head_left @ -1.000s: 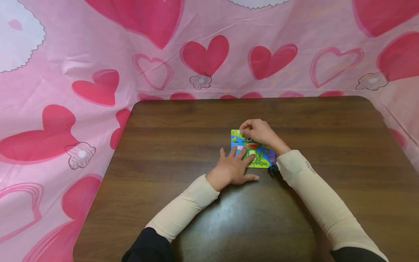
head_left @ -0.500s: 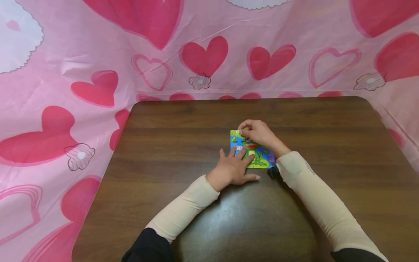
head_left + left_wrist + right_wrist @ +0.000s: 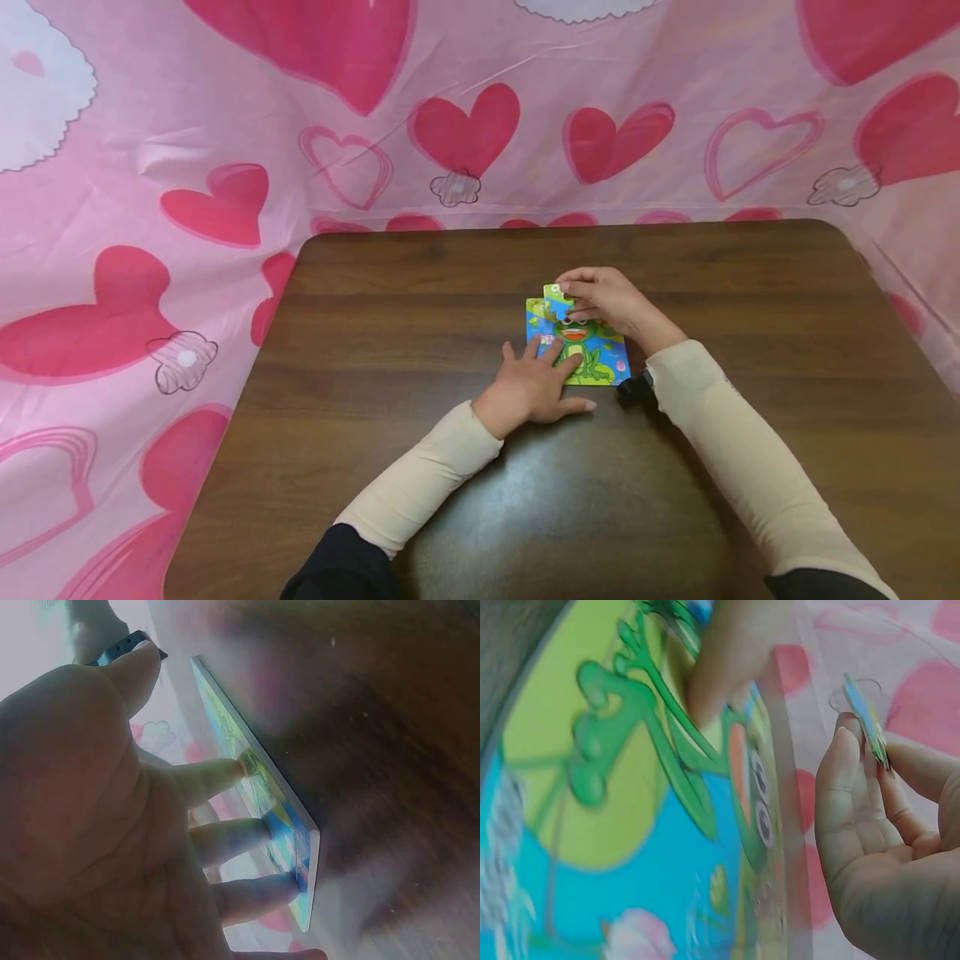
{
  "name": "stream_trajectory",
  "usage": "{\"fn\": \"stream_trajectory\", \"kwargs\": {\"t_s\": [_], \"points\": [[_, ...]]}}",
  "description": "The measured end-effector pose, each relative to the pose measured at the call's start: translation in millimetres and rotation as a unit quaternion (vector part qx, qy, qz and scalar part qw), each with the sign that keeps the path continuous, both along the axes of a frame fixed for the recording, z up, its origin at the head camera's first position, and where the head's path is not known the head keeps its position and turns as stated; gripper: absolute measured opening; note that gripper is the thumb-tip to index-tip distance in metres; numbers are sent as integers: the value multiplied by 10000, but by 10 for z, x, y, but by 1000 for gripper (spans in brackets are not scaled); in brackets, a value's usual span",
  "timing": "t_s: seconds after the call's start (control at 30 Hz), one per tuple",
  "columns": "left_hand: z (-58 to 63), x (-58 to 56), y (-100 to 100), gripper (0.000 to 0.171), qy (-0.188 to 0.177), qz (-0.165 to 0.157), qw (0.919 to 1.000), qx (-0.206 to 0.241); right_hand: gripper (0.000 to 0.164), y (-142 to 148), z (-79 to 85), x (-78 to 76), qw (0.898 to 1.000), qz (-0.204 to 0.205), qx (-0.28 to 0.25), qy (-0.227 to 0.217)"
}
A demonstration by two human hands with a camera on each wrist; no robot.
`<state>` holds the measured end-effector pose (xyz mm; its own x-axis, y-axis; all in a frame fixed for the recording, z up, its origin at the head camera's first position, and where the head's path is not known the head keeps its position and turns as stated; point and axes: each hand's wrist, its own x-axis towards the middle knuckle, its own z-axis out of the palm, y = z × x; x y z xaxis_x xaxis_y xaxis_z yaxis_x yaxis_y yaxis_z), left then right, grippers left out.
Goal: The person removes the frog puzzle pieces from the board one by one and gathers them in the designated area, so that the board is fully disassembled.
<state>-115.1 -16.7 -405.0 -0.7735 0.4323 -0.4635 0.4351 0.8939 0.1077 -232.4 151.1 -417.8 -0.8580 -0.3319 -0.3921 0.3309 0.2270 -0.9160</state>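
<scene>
A small square jigsaw puzzle [image 3: 611, 364] with a green frog on blue and yellow-green lies flat on the brown table. My left hand [image 3: 528, 390] is spread out, its straight fingertips resting on the puzzle's left and lower part; the left wrist view shows the fingers on the thin board [image 3: 281, 817]. My right hand [image 3: 621, 307] pinches a puzzle piece [image 3: 554, 294] between thumb and fingers, raised over the far edge of the puzzle. Seen edge-on in the right wrist view, the piece [image 3: 866, 724] is thin and stands clear of the board. The spot under it is partly hidden.
The brown wooden table [image 3: 405, 333] extends around the puzzle on all sides. Beyond its far and left edges hangs a pink cloth [image 3: 547, 67] with red hearts. A black wrist camera [image 3: 635, 390] is on the right wrist, close to the puzzle's near right corner.
My right hand has lifted the piece off the puzzle's far edge and moved slightly right and away from me. The left hand stays in place on the puzzle.
</scene>
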Motion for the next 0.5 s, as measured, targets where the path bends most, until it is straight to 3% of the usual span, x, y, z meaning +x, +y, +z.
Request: {"fn": "stream_trajectory", "kwargs": {"t_s": [0.2,0.5], "points": [[-14,-2,7,81,18,72,10000,49,35,236,47,-16,9996,-200,-201,-91],[-15,-4,23,79,71,95,9999,113,14,736,52,13,9968,-634,-410,-251]]}}
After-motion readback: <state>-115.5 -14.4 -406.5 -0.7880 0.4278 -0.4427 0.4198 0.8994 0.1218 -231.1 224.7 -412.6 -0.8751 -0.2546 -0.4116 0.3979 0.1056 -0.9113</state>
